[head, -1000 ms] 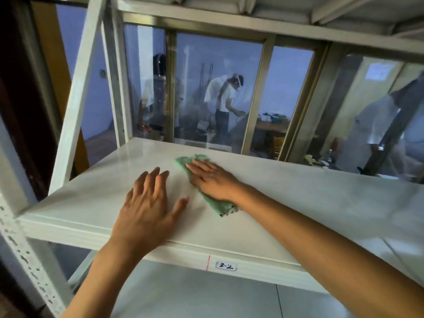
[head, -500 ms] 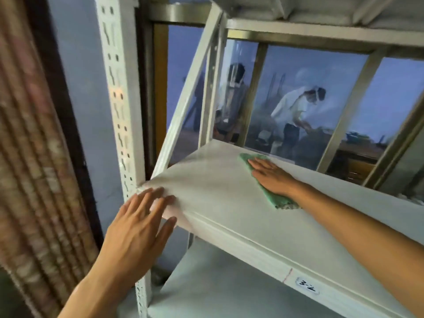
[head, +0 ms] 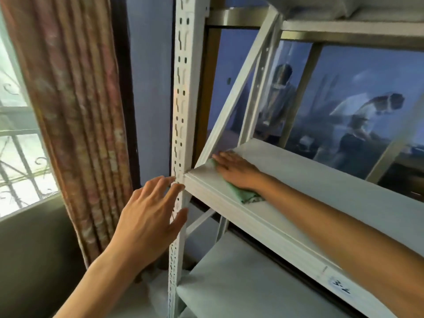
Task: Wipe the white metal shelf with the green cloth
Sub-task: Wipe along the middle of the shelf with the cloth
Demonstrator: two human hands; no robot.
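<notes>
One green cloth [head: 243, 193] lies flat on the white metal shelf [head: 321, 191], near its front left corner, pinned under the right hand [head: 238, 172], whose fingers are stretched out flat and pressing down rather than curled around it. A crumpled end of the cloth sticks out beneath the wrist. The left hand [head: 149, 216] is open with fingers spread, its fingertips at the perforated upright post [head: 181, 88] where the shelf corner meets it. A patterned curtain [head: 75, 111] hangs just left of the post.
</notes>
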